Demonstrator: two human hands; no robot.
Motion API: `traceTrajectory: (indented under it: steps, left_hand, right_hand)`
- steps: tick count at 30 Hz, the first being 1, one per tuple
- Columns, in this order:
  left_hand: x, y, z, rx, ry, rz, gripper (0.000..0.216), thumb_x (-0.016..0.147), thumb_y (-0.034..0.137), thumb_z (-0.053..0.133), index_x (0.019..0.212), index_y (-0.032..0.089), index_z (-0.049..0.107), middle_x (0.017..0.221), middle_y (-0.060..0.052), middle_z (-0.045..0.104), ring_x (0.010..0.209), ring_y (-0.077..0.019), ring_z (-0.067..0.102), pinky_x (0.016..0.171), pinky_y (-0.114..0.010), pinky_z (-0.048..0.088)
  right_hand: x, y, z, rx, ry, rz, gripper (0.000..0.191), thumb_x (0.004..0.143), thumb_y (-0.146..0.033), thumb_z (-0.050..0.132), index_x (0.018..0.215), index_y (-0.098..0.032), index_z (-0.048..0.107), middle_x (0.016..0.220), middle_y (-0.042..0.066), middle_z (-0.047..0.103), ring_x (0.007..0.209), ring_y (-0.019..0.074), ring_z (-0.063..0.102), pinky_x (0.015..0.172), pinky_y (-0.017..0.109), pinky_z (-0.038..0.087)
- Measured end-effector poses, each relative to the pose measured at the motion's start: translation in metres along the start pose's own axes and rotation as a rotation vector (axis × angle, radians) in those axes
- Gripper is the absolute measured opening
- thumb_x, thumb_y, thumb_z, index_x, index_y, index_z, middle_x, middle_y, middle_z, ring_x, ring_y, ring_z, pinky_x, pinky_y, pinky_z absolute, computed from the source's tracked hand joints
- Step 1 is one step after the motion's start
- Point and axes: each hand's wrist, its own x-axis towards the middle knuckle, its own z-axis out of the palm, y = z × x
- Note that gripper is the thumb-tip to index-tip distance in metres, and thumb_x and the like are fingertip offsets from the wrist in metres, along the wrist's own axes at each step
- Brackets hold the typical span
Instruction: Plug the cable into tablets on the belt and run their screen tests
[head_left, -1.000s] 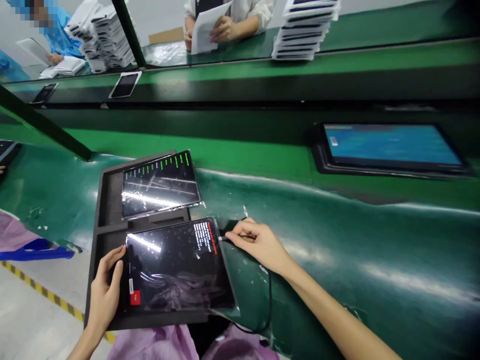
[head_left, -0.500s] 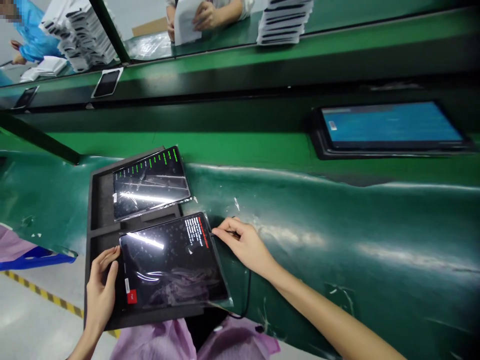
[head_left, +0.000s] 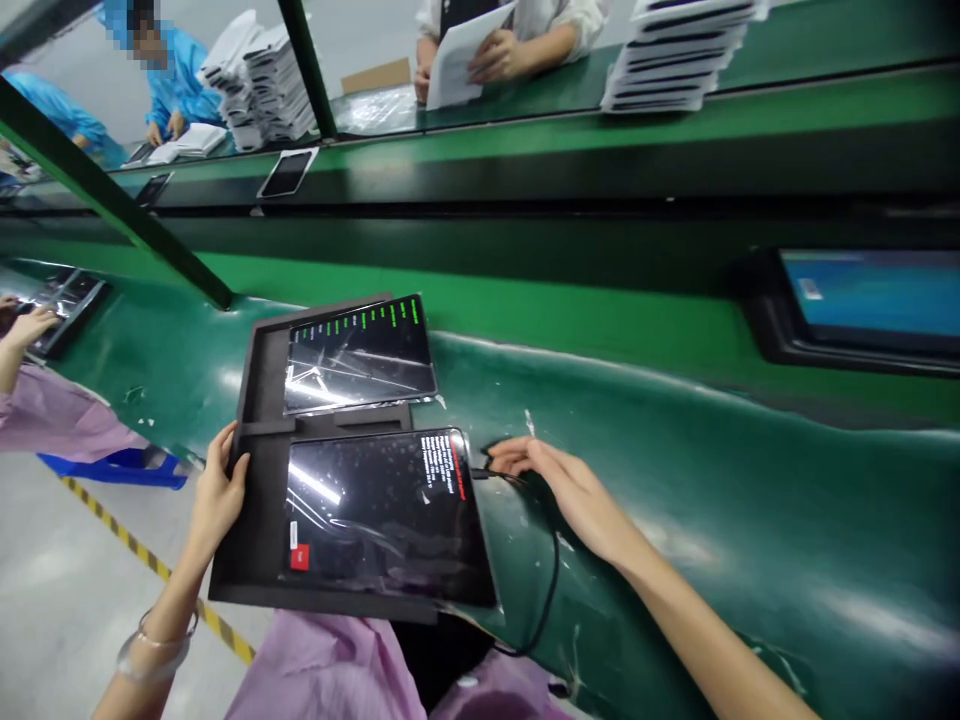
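A black foam tray lies on the green belt and holds two tablets in clear film. The near tablet shows red and white text at its right end; the far tablet shows green text. My left hand grips the tray's left edge, fingers curled round it. My right hand lies just right of the near tablet, fingers stretched toward a black cable plugged into the tablet's right edge. The fingertips touch the cable near its plug.
A tablet with a blue screen lies at the right on the green belt. Across the line, a person holds a white sheet beside stacks of trays. Another person's hand is at the left edge.
My left hand moved from the near tablet's left end to the tray's left edge. My right hand opened out from its pinch at the plug. The view shifted right.
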Motion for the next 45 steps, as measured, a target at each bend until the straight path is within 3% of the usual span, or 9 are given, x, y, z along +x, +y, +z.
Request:
traceTrajectory:
  steps: [3,8,34,39,45]
  left_hand:
    - [0.019,0.001,0.005,-0.06,-0.013,0.053,0.058,0.1,0.043,0.059,0.153,0.03,0.04,0.153,-0.009,0.055,0.141,-0.0283,0.053,0.124,-0.054,0.039]
    - [0.044,0.015,0.014,-0.05,-0.063,0.13,0.058,0.099,0.034,0.058,0.154,0.031,0.04,0.152,-0.007,0.055,0.142,-0.0257,0.052,0.126,-0.052,0.036]
    - [0.039,0.02,0.018,0.054,-0.033,0.172,0.051,0.107,0.039,0.046,0.156,0.031,0.036,0.158,-0.006,0.05,0.146,-0.025,0.046,0.125,-0.052,0.036]
    - [0.037,0.02,0.019,0.059,-0.022,0.124,0.056,0.106,0.039,0.046,0.158,0.031,0.028,0.155,-0.008,0.053,0.142,-0.0272,0.051,0.122,-0.055,0.039]
    - [0.04,0.019,0.02,0.074,-0.025,0.138,0.053,0.106,0.042,0.045,0.156,0.03,0.034,0.155,-0.009,0.052,0.142,-0.0283,0.051,0.122,-0.054,0.04]
  right_hand:
    - [-0.004,-0.01,0.003,-0.13,-0.146,0.057,0.068,0.102,-0.077,0.039,0.095,-0.019,0.074,0.1,0.01,0.072,0.1,0.029,0.064,0.1,0.043,0.039]
    - [-0.006,-0.019,0.008,-0.169,-0.306,0.007,0.067,0.105,-0.071,0.037,0.08,-0.019,0.071,0.098,0.008,0.069,0.098,0.0265,0.063,0.098,0.039,0.037]
    - [-0.004,-0.004,0.002,-0.169,-0.305,-0.003,0.061,0.106,-0.066,0.042,0.083,-0.019,0.072,0.095,0.007,0.066,0.095,0.0255,0.062,0.095,0.037,0.036]
    - [-0.005,-0.007,0.001,-0.175,-0.327,-0.031,0.06,0.107,-0.063,0.044,0.081,-0.018,0.073,0.093,0.008,0.065,0.093,0.0246,0.062,0.092,0.037,0.038]
    - [-0.007,-0.008,0.002,-0.186,-0.317,-0.011,0.06,0.107,-0.064,0.044,0.082,-0.018,0.073,0.093,0.009,0.065,0.094,0.0263,0.062,0.092,0.039,0.039]
